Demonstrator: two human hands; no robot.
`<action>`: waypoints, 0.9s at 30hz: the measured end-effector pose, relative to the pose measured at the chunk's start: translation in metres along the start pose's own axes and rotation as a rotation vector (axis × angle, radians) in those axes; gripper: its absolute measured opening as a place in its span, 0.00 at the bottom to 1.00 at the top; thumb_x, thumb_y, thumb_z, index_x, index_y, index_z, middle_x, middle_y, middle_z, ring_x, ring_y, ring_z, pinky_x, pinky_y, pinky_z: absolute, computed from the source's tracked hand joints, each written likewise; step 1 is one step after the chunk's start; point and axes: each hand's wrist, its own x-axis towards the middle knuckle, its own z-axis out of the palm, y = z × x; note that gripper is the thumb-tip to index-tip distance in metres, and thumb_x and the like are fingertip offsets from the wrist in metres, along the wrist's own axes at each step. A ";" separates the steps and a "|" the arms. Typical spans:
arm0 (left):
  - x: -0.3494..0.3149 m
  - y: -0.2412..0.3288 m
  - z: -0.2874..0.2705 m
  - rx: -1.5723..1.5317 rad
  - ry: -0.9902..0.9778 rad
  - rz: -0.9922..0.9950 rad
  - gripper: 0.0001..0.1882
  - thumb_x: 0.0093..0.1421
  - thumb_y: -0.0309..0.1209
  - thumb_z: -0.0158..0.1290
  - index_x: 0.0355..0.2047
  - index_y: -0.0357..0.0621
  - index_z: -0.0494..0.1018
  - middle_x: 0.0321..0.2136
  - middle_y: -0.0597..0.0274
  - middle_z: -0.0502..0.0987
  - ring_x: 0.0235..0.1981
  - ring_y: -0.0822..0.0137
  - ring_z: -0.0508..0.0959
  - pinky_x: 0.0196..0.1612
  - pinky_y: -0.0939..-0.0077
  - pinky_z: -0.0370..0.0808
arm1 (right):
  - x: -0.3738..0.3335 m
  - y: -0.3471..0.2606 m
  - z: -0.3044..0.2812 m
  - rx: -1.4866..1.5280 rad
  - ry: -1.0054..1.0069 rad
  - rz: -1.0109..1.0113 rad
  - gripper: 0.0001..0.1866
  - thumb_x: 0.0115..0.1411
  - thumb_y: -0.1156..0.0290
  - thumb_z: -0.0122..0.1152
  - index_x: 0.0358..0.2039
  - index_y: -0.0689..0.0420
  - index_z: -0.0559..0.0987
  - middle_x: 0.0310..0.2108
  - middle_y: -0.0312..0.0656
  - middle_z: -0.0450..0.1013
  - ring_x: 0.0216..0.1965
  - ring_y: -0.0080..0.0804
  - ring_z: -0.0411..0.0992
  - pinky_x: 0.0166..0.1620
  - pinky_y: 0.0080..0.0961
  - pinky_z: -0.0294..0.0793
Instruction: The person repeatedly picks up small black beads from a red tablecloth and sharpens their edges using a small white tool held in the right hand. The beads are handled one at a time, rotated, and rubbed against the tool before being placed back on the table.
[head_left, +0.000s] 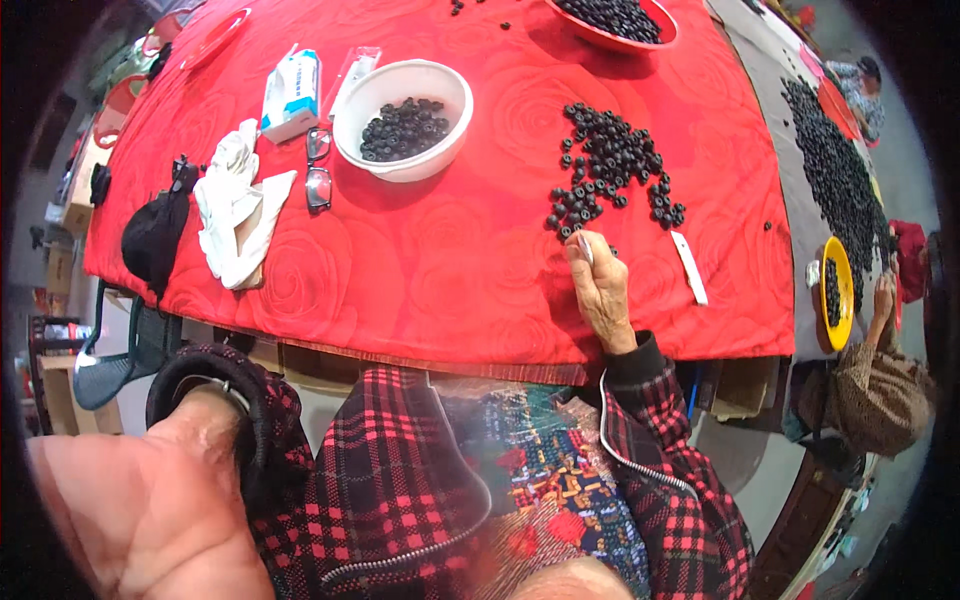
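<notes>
My right hand (602, 290) is closed near the front of the red-covered table, its fingers pinched by the nearest black ring-shaped pieces (575, 208). A small pale sliver shows between thumb and fingers; its kind I cannot make out. Beyond it spreads a larger pile of the same black pieces (612, 150). A flat white strip (689, 268) lies to the right of this hand. My left hand (150, 520) is raised close to the camera at the lower left, palm and wrist showing. Its fingers are hidden outside the picture.
A white bowl (458, 135) holds black pieces, as does a red bowl (668, 32) farther back. Left of the white bowl lie glasses (318, 188), a box (292, 95), white gloves (240, 210) and a black cap (155, 240). A person sits right, near a yellow tray (845, 322).
</notes>
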 end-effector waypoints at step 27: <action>-0.227 -0.040 0.220 -0.277 -0.707 -0.869 0.11 0.48 0.22 0.59 0.34 0.40 0.76 0.31 0.54 0.76 0.33 0.57 0.77 0.34 0.66 0.75 | 0.001 -0.007 -0.002 0.650 0.174 0.334 0.06 0.67 0.69 0.49 0.37 0.56 0.73 0.23 0.22 0.59 0.23 0.08 0.53 0.25 0.10 0.52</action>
